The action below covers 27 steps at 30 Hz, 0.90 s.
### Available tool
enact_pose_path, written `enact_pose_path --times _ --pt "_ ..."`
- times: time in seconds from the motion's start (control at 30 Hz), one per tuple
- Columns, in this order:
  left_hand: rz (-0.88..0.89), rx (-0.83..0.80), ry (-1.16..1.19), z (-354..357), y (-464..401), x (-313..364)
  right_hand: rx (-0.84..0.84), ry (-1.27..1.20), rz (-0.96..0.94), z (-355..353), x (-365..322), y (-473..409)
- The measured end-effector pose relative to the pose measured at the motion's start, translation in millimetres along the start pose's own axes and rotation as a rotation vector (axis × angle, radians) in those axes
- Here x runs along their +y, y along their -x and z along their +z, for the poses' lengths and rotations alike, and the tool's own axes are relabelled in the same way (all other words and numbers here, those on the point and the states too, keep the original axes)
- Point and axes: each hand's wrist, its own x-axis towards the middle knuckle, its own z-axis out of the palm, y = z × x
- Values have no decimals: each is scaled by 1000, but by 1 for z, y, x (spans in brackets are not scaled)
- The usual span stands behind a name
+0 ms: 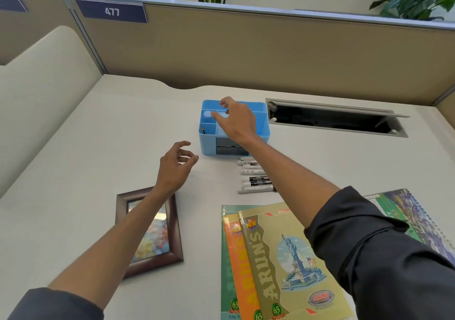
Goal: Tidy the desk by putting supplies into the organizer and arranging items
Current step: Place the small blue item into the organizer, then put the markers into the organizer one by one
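Observation:
A light blue desk organizer [261, 136] stands at the middle of the desk. A round white-capped item [207, 114] sits in its back left compartment and a pencil tip [203, 130] shows in the front left one. My right hand [236, 120] hovers over the organizer with fingers relaxed and holds nothing. My left hand [176, 166] hangs above the desk left of the organizer, fingers loosely curled, empty. Several white and black markers [254, 175] lie in a row in front of the organizer, partly hidden by my right forearm.
A dark wooden picture frame [176, 226] lies flat at lower left under my left forearm. Stacked notebooks [278, 265] lie at the front, a spiral-bound book [403, 211] at right. An open cable hatch [337, 120] sits right of the organizer. Cubicle partitions [246, 49] bound the desk.

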Motion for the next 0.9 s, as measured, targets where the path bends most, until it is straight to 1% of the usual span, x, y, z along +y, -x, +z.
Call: enact_pose_path --times 0.1,0.43,0.63,0.9 --pt "2 1 -4 1 3 1 23 15 -15 -3 4 5" --pt "30 -33 -18 10 16 12 2 8 -29 -20 21 37" --pt "101 -66 -67 24 32 24 -51 23 -42 -36 43 66" --pt "211 -176 -192 60 58 30 -121 49 42 -54 83 108"
